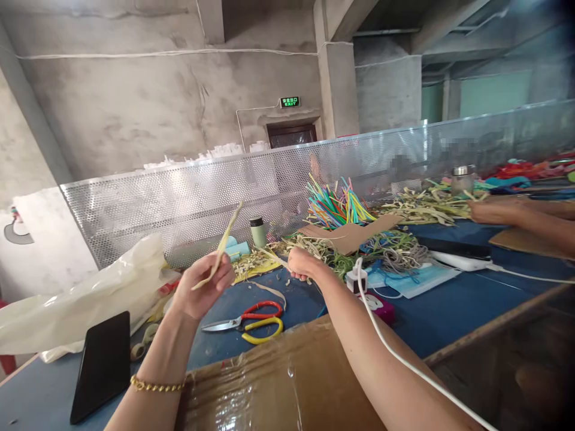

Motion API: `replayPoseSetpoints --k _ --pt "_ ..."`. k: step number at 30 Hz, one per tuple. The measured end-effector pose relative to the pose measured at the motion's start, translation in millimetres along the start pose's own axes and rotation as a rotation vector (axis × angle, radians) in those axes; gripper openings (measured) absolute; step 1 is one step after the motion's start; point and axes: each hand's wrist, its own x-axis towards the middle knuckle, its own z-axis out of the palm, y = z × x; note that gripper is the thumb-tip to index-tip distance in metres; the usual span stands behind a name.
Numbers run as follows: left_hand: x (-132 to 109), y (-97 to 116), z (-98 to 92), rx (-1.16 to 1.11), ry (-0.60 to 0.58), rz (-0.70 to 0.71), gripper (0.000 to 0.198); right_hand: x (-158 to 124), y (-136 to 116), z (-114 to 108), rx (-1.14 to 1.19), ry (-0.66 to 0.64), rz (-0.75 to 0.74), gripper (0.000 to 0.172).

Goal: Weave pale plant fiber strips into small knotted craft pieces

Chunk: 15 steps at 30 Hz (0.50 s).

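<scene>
My left hand [200, 286] is raised over the table with a long, pale yellow strip [227, 234] pinched in it. The strip looks like dried leaf or husk and stands up past the fingers. Farther right, my right hand [304, 264] is closed in a fist, and a thin pale strip [275, 258] juts from its left side. The fist hides the rest of that piece. Between my forearms lie open scissors [242, 322] with one red and one yellow handle. Behind both hands, chopped plant scraps [258, 263] cover a yellow sheet.
A cardboard box [278, 383] sits in front of me. A dark tablet [102, 365] and plastic sheeting [90, 293] are at left. Colourful sticks [336, 200], a green bottle [257, 232] and a perforated metal screen [179, 203] stand behind. A white cable [381, 335] crosses my right arm. Another person's hand [494, 212] works at right.
</scene>
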Motion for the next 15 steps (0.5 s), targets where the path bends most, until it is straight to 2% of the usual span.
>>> replayPoseSetpoints --k 3,5,8,10,11,13,15 --pt "10 -15 2.3 0.256 0.293 -0.035 0.021 -6 -3 5 0.003 -0.205 0.017 0.016" --pt "14 -24 2.2 0.336 0.385 -0.053 0.030 -13 -8 4 -0.014 -0.276 0.013 0.016" --pt "15 -32 2.9 0.394 0.426 -0.020 0.043 -26 -20 -1 -0.029 -0.220 -0.046 0.017" --pt "14 -33 6.0 0.418 0.427 0.011 0.047 -35 -33 -3 0.048 -0.112 -0.173 0.022" --pt "14 -33 8.2 0.427 0.421 0.028 0.046 -40 -40 -4 0.174 -0.066 -0.318 0.026" --pt "13 -33 13.2 0.450 0.400 0.071 0.043 -47 -52 -2 0.421 -0.149 -0.535 0.031" --pt "14 -33 16.9 0.452 0.381 0.104 0.040 -51 -59 3 0.563 -0.217 -0.631 0.031"
